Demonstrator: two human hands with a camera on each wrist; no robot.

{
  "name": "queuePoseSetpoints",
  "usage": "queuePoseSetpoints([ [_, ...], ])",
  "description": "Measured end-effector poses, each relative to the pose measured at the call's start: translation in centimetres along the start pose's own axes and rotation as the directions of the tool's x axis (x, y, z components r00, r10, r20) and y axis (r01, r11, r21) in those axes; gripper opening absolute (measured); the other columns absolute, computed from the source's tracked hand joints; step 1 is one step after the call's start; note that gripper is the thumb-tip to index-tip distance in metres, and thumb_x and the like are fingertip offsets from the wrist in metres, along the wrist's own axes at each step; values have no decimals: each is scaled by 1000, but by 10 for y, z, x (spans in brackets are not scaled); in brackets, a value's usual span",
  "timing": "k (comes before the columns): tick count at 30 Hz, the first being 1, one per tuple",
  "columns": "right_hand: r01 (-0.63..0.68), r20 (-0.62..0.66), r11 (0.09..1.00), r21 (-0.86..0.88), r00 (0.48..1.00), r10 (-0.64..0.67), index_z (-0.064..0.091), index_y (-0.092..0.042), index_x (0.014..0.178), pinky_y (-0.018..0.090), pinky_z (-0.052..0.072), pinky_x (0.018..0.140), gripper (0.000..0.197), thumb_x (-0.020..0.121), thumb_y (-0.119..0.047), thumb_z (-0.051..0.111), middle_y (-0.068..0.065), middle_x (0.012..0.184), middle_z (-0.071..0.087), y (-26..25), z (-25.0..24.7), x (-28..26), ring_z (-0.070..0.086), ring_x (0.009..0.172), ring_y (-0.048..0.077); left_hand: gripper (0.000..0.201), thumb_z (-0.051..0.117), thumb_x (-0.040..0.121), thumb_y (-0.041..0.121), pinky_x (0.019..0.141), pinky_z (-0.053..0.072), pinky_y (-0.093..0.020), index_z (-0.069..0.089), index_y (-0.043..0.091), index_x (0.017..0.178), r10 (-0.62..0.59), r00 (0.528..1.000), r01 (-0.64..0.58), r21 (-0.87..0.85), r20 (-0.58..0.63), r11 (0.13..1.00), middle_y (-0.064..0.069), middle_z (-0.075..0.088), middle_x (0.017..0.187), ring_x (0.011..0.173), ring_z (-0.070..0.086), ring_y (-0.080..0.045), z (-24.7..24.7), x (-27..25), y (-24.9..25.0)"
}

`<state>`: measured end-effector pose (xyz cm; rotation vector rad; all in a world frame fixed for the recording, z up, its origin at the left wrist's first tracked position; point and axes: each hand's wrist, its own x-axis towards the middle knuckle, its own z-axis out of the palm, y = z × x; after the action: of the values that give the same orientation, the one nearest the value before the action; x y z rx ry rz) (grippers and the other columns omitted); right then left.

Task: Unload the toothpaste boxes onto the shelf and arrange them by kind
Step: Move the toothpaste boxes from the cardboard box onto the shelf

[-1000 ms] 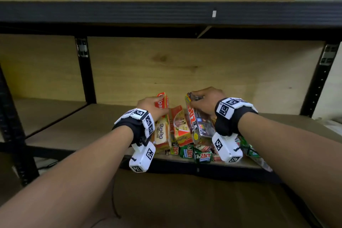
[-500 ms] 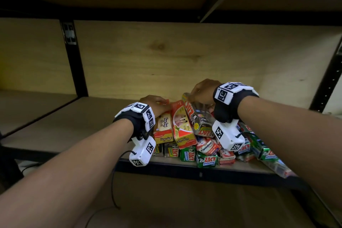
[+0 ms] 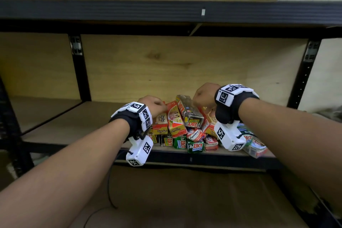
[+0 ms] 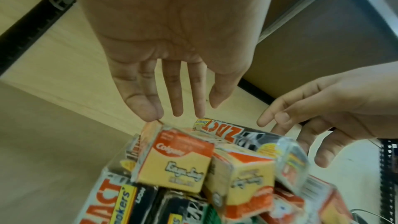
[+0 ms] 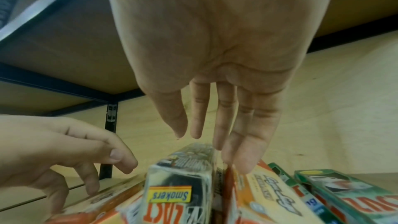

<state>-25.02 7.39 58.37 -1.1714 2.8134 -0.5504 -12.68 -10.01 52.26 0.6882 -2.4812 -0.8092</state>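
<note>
Fingers of both hands concealed behind knuckles in head view. Lower toothpaste boxes [image 3: 194, 146] buried under pile; right-side box [image 3: 256, 149] lettering illegible.

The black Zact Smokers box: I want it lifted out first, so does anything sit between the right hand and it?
Nothing visible: the black Zact Smokers box tops the pile, directly below the right hand.

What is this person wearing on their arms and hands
Both forearms are bare, with no sleeves or gloves. Each wrist has a black strap: the left wrist band and the right wrist band carry white plates printed with black square-patterned markers. Below each hangs a white boxy camera unit with the same markers. The left hand and right hand are bare.
</note>
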Motion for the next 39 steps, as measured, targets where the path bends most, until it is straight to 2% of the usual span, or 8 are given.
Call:
queuePoseSetpoints([
  [5, -28, 54, 999, -25, 998, 29, 72, -3, 104, 46, 55, 85, 28, 90, -22, 59, 15, 102, 73, -4, -11, -52, 63, 75, 24, 19, 65, 87, 46, 73, 59, -33, 74, 30, 85, 11, 999, -10, -17, 31, 1000, 5, 74, 85, 75, 68, -16, -5, -42, 14],
  [9, -39, 10, 996, 84, 999, 38, 69, -9, 106, 31, 59, 66, 24, 86, -21, 68, 8, 95, 72, 9, -6, -83, 66, 69, 17, 22, 65, 86, 48, 70, 59, -33, 75, 29, 88, 12, 998, -8, -61, 68, 998, 12, 72, 93, 68, 71, -16, -4, -76, 22],
  [12, -66, 100, 997, 47, 993, 61, 70, -6, 110, 32, 58, 70, 26, 89, -22, 66, 4, 96, 74, 15, 5, -108, 64, 65, 11, 18, 64, 89, 38, 72, 61, -44, 74, 23, 92, -11, 993, 29, -147, 120, 989, 7, 74, 94, 67, 69, -21, 5, -99, 22],
  [17, -135, 138, 975, 178, 984, 111, 66, -2, 113, 20, 48, 41, 28, 88, -16, 68, 8, 78, 69, 36, 46, -139, 64, 50, 15, 20, 62, 91, 35, 56, 54, -29, 74, 19, 93, -63, 971, 104, -168, 230, 980, 2, 74, 93, 63, 63, -19, 31, -135, 14],
  [20, -208, 293, 964, 168, 944, 153, 65, -4, 117, 27, 53, 53, 29, 93, -20, 63, 10, 90, 70, 44, 76, -151, 63, 60, 21, 20, 63, 89, 37, 55, 53, -26, 75, 21, 93, -107, 946, 162, -162, 306, 973, 2, 76, 92, 66, 64, -21, 52, -148, -1],
  [32, -375, 593, 925, 59, 758, 270, 55, -7, 128, 35, 52, 63, 34, 95, -17, 58, 13, 105, 62, 108, 223, -123, 60, 68, 28, 19, 64, 89, 35, 60, 53, -28, 73, 20, 95, -266, 826, 352, -87, 498, 932, 2, 75, 93, 67, 64, -21, 171, -157, -93],
  [35, -348, 633, 938, 4, 727, 267, 63, -6, 120, 33, 53, 62, 31, 92, -19, 63, 12, 101, 68, 127, 264, -112, 62, 67, 23, 20, 64, 89, 34, 56, 51, -26, 71, 18, 98, -309, 775, 402, -53, 551, 914, 0, 74, 94, 66, 63, -22, 208, -156, -119],
  [39, -353, 650, 936, 15, 714, 259, 65, -5, 119, 22, 46, 55, 31, 89, -16, 66, 2, 75, 62, 157, 319, -113, 57, 57, 14, 19, 67, 87, 34, 48, 47, -21, 71, 18, 96, -348, 715, 458, -30, 606, 888, -1, 75, 92, 61, 62, -20, 261, -163, -155],
])
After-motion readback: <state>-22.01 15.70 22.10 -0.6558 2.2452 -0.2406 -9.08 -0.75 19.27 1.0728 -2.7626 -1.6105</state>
